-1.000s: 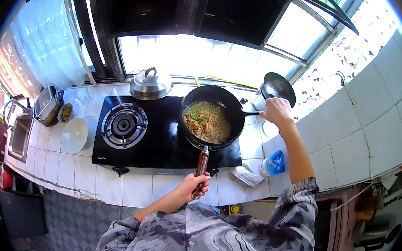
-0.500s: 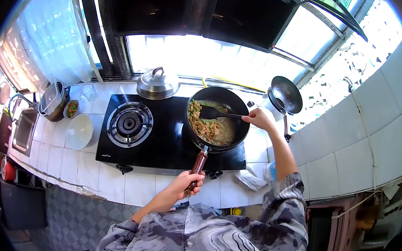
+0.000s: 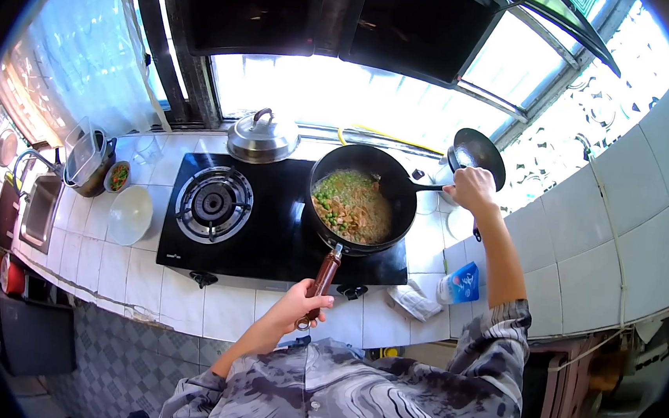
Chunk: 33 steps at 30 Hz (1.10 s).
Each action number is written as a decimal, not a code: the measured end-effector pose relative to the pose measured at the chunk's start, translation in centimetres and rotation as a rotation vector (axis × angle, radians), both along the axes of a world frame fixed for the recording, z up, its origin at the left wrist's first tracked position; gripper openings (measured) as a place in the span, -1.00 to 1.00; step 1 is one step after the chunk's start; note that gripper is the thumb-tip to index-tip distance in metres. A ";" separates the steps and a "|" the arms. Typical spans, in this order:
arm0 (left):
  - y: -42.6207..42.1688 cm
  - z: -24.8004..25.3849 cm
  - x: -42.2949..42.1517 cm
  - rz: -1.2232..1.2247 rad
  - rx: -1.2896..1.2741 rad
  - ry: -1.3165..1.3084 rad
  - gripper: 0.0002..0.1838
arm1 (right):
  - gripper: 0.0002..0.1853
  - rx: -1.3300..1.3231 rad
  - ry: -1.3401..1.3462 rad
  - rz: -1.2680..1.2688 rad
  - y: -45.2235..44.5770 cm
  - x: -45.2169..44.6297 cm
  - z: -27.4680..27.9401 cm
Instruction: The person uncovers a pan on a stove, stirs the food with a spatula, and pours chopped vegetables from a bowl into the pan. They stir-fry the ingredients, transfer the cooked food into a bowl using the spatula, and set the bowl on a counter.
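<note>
Right hand [image 3: 473, 190], clenched round the spatula [image 3: 430, 187], has pulled it rightward; left hand [image 3: 294, 305] grips the wok handle [image 3: 323, 277], seemingly mid-stir

Since half a second ago, the right hand [image 3: 473, 190] has moved farther toward the upper right of the frame; the black spatula [image 3: 429, 187] has swung from the pan's [image 3: 346, 160] left part to its right wall; the food [image 3: 354, 209], then heaped leftward, now spreads more evenly; the blue-and-white pouch [image 3: 460, 284], right of centre, has emerged from behind the sleeve [image 3: 497, 344].
</note>
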<state>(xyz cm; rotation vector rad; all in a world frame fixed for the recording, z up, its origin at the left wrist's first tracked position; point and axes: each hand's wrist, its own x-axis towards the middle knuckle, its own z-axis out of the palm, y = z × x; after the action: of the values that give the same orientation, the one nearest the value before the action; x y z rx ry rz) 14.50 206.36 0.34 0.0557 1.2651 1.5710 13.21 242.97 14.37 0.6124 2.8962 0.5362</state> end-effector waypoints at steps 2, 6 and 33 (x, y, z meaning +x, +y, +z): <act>-0.2 -0.1 -0.2 -0.020 -0.015 0.039 -0.53 | -0.60 0.008 -0.055 -0.033 0.8 -0.9 -1.4; -0.2 -0.1 -0.4 -0.065 -0.036 0.090 -0.53 | -0.65 -0.110 -0.135 -0.263 3.1 -4.6 -5.8; -0.5 0.0 -0.7 -0.067 -0.017 0.070 -0.54 | -0.88 0.164 0.468 0.183 -0.5 -4.7 -2.4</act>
<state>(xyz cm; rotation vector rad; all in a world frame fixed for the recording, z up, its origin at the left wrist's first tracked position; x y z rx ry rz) 13.77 205.89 0.38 0.1423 1.3170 1.5117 8.52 242.48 11.94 0.5592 3.3986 0.7481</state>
